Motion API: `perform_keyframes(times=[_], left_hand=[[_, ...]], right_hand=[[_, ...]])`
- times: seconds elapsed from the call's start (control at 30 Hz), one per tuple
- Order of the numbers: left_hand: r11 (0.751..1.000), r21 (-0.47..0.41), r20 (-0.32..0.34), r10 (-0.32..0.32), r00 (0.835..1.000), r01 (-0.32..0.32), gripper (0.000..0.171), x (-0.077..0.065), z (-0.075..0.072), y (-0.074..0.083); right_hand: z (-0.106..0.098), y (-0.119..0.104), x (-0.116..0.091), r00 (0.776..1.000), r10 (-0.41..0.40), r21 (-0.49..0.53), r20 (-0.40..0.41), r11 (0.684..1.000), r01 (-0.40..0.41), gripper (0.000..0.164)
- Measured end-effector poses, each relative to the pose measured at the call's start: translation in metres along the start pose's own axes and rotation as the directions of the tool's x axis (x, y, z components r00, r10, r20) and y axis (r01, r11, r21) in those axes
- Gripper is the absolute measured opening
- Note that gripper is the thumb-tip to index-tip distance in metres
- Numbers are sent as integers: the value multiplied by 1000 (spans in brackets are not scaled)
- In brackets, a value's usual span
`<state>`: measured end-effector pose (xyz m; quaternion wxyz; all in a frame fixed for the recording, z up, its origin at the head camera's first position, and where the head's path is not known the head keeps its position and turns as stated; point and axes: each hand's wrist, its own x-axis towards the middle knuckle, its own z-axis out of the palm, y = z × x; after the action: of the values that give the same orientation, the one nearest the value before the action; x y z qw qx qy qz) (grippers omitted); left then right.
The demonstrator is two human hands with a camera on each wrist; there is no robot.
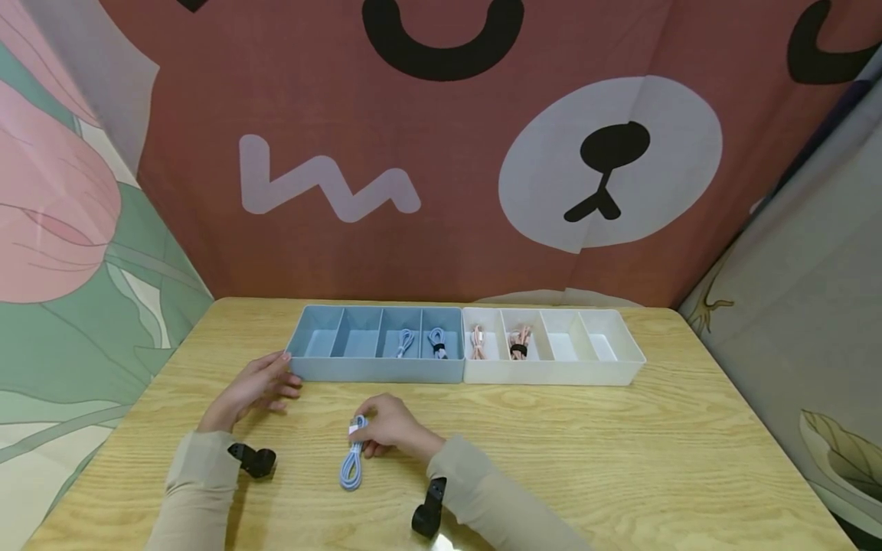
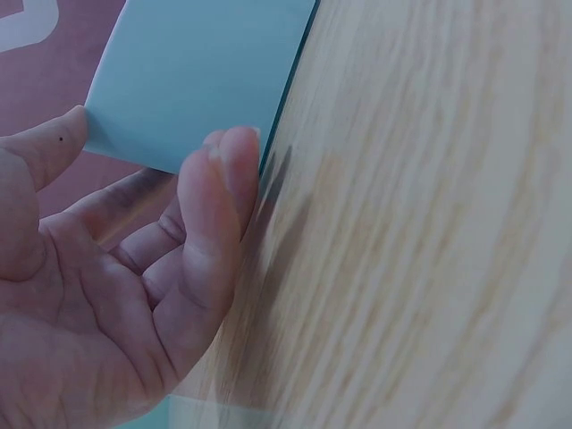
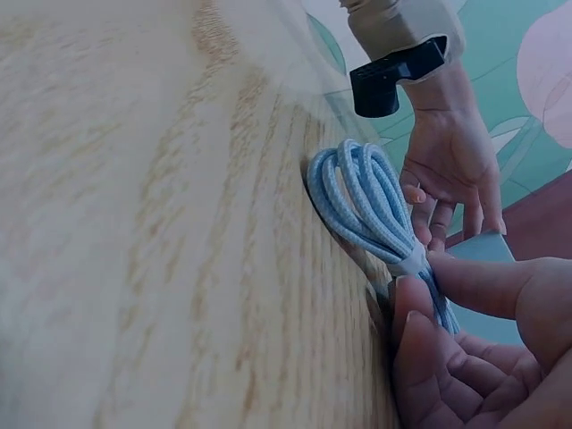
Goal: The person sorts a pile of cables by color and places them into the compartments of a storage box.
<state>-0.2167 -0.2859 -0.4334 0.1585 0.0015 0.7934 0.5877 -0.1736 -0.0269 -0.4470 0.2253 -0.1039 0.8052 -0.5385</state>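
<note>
A coiled light-blue braided cable (image 1: 351,468), bound by a white band, lies near the front middle of the wooden table. My right hand (image 1: 393,428) pinches it at the banded end between thumb and fingers; in the right wrist view its loops (image 3: 362,197) point away from the hand, close to the tabletop. At the left end of the blue divided box (image 1: 375,371), my left hand (image 1: 255,386) touches the near corner with its thumb. The other fingers are loosely bent beside the box's end, seen in the left wrist view beneath the blue wall (image 2: 197,80).
A white divided box (image 1: 551,373) adjoins the blue one. Blue cables (image 1: 405,342) sit in its neighbour's two right compartments, one with a black strap. Pink cables (image 1: 478,344) occupy the white box's two left compartments. Printed cloth (image 1: 455,260) hangs behind the table.
</note>
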Motion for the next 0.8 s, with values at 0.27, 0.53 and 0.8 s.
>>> perform_keyframes(times=[0.27, 0.53, 0.8], left_hand=[[1000, -3, 4, 3, 1000, -3, 70, 0, 0, 0], [1000, -4, 13, -2, 1000, 2, 70, 0, 0, 1], [1000, 12, 6, -7, 1000, 7, 69, 0, 0, 2]], right_hand=[[-2, 0, 1, 1000, 14, 34, -13, 999, -13, 26], [-7, -6, 1, 1000, -2, 61, -30, 998, 3, 30], [-15, -12, 6, 999, -30, 101, -20, 994, 32, 38]])
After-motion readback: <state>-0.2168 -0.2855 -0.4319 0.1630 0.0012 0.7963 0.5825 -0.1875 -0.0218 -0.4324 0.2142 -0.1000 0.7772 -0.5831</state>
